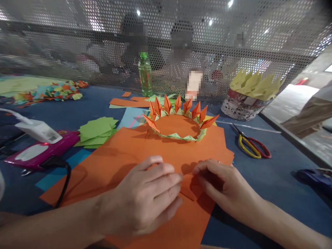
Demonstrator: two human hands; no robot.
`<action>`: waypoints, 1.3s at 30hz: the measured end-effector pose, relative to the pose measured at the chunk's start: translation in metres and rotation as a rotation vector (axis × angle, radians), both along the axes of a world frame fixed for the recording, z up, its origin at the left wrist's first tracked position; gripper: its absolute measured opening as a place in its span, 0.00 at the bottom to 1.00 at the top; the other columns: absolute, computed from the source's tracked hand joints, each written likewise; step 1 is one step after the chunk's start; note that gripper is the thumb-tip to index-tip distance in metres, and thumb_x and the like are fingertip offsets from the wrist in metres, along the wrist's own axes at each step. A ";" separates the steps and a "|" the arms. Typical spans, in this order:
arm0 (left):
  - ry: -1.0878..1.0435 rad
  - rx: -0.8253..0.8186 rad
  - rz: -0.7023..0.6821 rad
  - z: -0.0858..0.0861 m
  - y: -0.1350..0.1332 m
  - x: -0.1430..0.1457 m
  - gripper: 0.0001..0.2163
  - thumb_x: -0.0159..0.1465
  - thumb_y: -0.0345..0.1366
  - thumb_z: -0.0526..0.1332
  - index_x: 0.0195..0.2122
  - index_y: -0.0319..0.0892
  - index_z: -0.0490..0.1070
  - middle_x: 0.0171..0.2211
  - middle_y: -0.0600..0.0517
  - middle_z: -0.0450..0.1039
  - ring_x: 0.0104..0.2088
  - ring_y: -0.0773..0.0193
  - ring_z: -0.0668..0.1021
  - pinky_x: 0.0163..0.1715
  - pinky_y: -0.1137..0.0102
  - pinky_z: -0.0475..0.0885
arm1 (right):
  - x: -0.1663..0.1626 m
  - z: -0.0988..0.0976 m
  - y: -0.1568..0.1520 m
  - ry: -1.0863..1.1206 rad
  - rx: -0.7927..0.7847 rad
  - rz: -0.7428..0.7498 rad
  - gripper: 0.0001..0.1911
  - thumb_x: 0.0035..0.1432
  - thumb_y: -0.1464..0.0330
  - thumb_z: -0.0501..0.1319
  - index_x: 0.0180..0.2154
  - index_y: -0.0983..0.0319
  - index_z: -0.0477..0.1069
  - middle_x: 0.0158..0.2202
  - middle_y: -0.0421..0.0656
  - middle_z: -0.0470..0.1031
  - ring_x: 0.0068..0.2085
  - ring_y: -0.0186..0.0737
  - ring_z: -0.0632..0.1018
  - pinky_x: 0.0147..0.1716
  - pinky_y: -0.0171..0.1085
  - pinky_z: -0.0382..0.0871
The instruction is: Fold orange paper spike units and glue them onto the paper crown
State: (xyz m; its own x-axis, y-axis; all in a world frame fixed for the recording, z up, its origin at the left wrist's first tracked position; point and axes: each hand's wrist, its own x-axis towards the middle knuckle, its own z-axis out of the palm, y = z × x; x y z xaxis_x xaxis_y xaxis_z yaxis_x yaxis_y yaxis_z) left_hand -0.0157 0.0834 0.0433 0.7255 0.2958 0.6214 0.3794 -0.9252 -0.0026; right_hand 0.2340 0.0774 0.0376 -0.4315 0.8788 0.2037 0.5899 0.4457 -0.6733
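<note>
A small folded piece of orange paper (188,188) lies between my hands, hard to tell from the orange sheets (129,152) beneath. My left hand (153,197) has its fingers curled together at the piece's left edge; its thumb is hidden. From the right, my right hand (223,183) bends its fingers and thumb onto the piece's other edge. Just beyond them sits a paper ring (181,136) with a pale green folded base and several upright orange points along its far side.
Scissors (250,147) with yellow and red handles lie right. Left are green paper pieces (97,129), a magenta power strip (52,148) with a white charger (38,131), and paper scraps (57,91). A green bottle (145,77) and a yellow-pointed basket (243,100) stand by the perforated screen (103,52).
</note>
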 end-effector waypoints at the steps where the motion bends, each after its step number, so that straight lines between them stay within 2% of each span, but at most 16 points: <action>1: 0.015 0.005 -0.023 0.000 -0.002 0.002 0.07 0.69 0.29 0.60 0.42 0.37 0.77 0.42 0.50 0.82 0.42 0.60 0.78 0.49 0.61 0.69 | -0.001 -0.001 0.000 -0.002 0.006 -0.010 0.13 0.59 0.78 0.56 0.41 0.56 0.69 0.36 0.35 0.77 0.36 0.33 0.78 0.37 0.33 0.69; 4: 0.080 -0.002 -0.065 -0.001 -0.004 0.005 0.10 0.71 0.32 0.57 0.48 0.36 0.76 0.48 0.49 0.81 0.43 0.60 0.79 0.48 0.64 0.72 | -0.001 -0.001 -0.002 -0.013 0.018 -0.031 0.11 0.59 0.79 0.56 0.38 0.57 0.68 0.33 0.35 0.76 0.34 0.33 0.77 0.35 0.33 0.69; 7: 0.095 -0.016 -0.021 -0.005 -0.002 0.004 0.14 0.73 0.31 0.53 0.54 0.32 0.73 0.54 0.44 0.77 0.48 0.57 0.78 0.50 0.62 0.74 | -0.002 0.000 -0.004 -0.018 0.021 -0.009 0.12 0.58 0.80 0.55 0.38 0.57 0.68 0.34 0.36 0.75 0.34 0.33 0.76 0.35 0.34 0.68; 10: 0.140 -0.030 -0.019 -0.008 0.001 -0.001 0.16 0.74 0.27 0.48 0.56 0.33 0.72 0.53 0.45 0.77 0.49 0.56 0.78 0.51 0.62 0.74 | -0.002 0.002 -0.005 -0.022 0.036 0.032 0.12 0.60 0.79 0.55 0.40 0.56 0.68 0.36 0.36 0.76 0.36 0.34 0.76 0.37 0.34 0.68; 17: 0.162 -0.008 -0.038 -0.003 0.004 0.000 0.18 0.74 0.26 0.45 0.54 0.32 0.72 0.49 0.44 0.79 0.46 0.56 0.80 0.47 0.62 0.77 | -0.003 -0.001 -0.006 -0.012 0.009 0.042 0.11 0.63 0.77 0.56 0.43 0.55 0.68 0.38 0.36 0.76 0.37 0.32 0.77 0.38 0.33 0.69; 20: 0.137 0.027 -0.033 -0.002 0.005 0.002 0.16 0.74 0.26 0.46 0.52 0.32 0.74 0.48 0.44 0.80 0.46 0.57 0.80 0.47 0.63 0.77 | -0.002 -0.001 -0.006 -0.016 0.011 0.040 0.10 0.63 0.76 0.56 0.43 0.56 0.68 0.37 0.36 0.76 0.37 0.33 0.77 0.38 0.34 0.69; 25: 0.095 0.024 -0.020 -0.008 0.008 0.000 0.13 0.73 0.25 0.51 0.51 0.31 0.73 0.48 0.43 0.80 0.47 0.55 0.79 0.47 0.59 0.76 | -0.004 0.007 -0.009 -0.039 0.038 0.054 0.09 0.65 0.75 0.56 0.42 0.56 0.69 0.37 0.37 0.76 0.37 0.34 0.76 0.39 0.35 0.68; 27: 0.111 -0.013 -0.016 -0.011 0.009 -0.002 0.13 0.73 0.25 0.51 0.52 0.31 0.73 0.49 0.42 0.79 0.47 0.54 0.79 0.48 0.58 0.75 | -0.005 0.010 -0.010 -0.059 0.051 0.062 0.06 0.63 0.72 0.60 0.42 0.56 0.69 0.38 0.37 0.76 0.38 0.36 0.76 0.41 0.37 0.69; 31: 0.134 -0.044 -0.009 -0.016 0.008 -0.006 0.15 0.72 0.25 0.50 0.53 0.33 0.72 0.50 0.43 0.78 0.48 0.55 0.79 0.49 0.58 0.74 | -0.007 0.012 -0.010 -0.117 0.102 0.085 0.19 0.54 0.66 0.71 0.46 0.56 0.70 0.44 0.42 0.75 0.44 0.42 0.75 0.46 0.42 0.70; 33: 0.129 -0.047 -0.012 -0.014 0.006 -0.007 0.15 0.72 0.24 0.49 0.53 0.33 0.72 0.50 0.44 0.79 0.48 0.56 0.79 0.50 0.60 0.73 | -0.007 0.010 -0.008 -0.149 0.106 0.105 0.18 0.56 0.68 0.70 0.48 0.56 0.71 0.46 0.43 0.75 0.46 0.44 0.75 0.47 0.44 0.69; 36: 0.101 -0.048 -0.007 -0.010 0.003 -0.004 0.14 0.72 0.24 0.48 0.50 0.33 0.72 0.48 0.44 0.80 0.45 0.57 0.80 0.48 0.62 0.74 | -0.006 0.006 -0.008 -0.168 0.103 0.144 0.11 0.61 0.72 0.64 0.46 0.56 0.73 0.44 0.42 0.75 0.44 0.43 0.74 0.45 0.43 0.69; 39: 0.067 -0.062 0.019 -0.007 0.000 0.001 0.10 0.73 0.28 0.53 0.48 0.34 0.73 0.45 0.46 0.81 0.42 0.58 0.81 0.44 0.63 0.75 | -0.006 0.005 -0.010 -0.152 0.140 0.174 0.08 0.64 0.73 0.60 0.44 0.57 0.73 0.42 0.43 0.75 0.42 0.41 0.74 0.44 0.41 0.69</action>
